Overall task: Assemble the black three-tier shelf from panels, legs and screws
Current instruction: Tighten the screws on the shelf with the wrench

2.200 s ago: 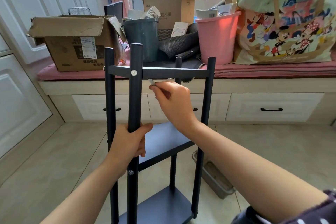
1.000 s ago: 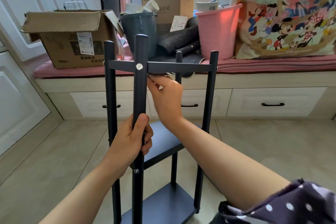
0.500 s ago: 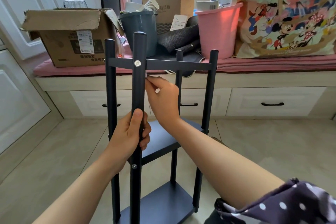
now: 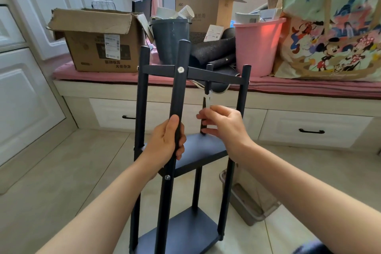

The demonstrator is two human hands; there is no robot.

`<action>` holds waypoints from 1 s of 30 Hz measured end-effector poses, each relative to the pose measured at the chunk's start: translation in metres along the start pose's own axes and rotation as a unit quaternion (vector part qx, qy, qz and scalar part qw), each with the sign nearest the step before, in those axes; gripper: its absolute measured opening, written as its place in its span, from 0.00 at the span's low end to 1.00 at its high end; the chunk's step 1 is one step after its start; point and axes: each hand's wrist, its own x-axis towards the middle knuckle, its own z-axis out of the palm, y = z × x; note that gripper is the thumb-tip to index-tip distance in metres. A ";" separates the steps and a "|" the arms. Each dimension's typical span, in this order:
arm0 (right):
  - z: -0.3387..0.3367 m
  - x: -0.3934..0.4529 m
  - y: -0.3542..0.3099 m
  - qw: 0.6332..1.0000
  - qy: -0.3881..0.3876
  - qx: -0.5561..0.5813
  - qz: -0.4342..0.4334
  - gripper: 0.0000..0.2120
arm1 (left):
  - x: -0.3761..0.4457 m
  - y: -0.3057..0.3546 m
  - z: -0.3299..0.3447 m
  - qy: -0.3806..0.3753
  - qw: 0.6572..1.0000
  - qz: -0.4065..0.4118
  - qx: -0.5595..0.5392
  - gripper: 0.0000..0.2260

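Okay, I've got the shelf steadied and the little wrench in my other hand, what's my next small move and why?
Probably bring the small wrench back up to the top panel. Your right hand pinches it below that panel, clear of any screw, while your left hand grips the front leg, so the frame looks steady enough for tightening.

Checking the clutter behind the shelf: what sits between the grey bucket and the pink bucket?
In the head view, dark rolled mats lie between the grey bucket and the pink bucket.

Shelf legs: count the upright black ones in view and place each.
4: front leg gripped by the left hand, left leg, right leg, far leg behind the top panel.
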 end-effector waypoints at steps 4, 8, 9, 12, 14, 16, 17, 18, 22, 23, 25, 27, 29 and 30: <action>-0.007 -0.005 -0.012 0.998 -0.037 0.042 -0.004 0.06 | 0.002 0.001 0.008 0.003 1.000 -0.007 0.010 0.21; -0.002 -0.008 -0.020 0.996 -0.060 0.028 -0.067 0.05 | 0.004 0.004 0.018 -0.011 1.000 -0.024 -0.005 0.19; 0.000 -0.007 -0.021 0.995 -0.065 0.021 -0.075 0.05 | 0.004 0.005 0.020 -0.017 1.000 -0.024 0.003 0.18; 0.003 -0.003 -0.024 0.994 -0.067 0.031 -0.083 0.05 | 0.003 0.008 0.027 -0.029 0.998 -0.030 0.048 0.15; 0.003 -0.001 -0.025 0.994 -0.061 0.048 -0.079 0.05 | 0.001 0.007 0.030 -0.014 0.994 -0.032 0.102 0.12; 0.002 0.002 -0.025 0.995 -0.050 0.047 -0.076 0.05 | -0.004 0.003 0.031 0.027 0.987 -0.027 0.158 0.07; 0.001 0.004 -0.024 0.995 -0.047 0.044 -0.075 0.06 | -0.009 -0.001 0.031 0.055 0.983 -0.025 0.174 0.08; 0.000 0.005 -0.024 0.995 -0.043 0.044 -0.073 0.06 | -0.015 -0.007 0.031 0.083 0.980 -0.030 0.177 0.11; 0.001 0.008 -0.026 0.995 -0.026 0.074 -0.063 0.05 | -0.042 -0.027 0.033 0.142 0.977 -0.061 0.146 0.18; 0.002 0.009 -0.026 0.995 -0.025 0.080 -0.061 0.05 | -0.046 -0.031 0.034 0.150 0.976 -0.052 0.149 0.19; 0.004 0.010 -0.025 0.995 -0.030 0.076 -0.062 0.05 | -0.053 -0.037 0.037 0.171 0.973 -0.038 0.149 0.20; 0.007 0.011 -0.023 0.995 -0.033 0.062 -0.068 0.04 | -0.056 -0.040 0.040 0.168 0.973 -0.047 0.152 0.19; 0.010 0.012 -0.021 0.995 -0.029 0.051 -0.075 0.05 | -0.057 -0.043 0.042 0.149 0.971 -0.054 0.176 0.18; 0.012 0.012 -0.021 0.995 -0.023 0.046 -0.080 0.05 | -0.057 -0.043 0.043 0.146 0.971 -0.054 0.182 0.18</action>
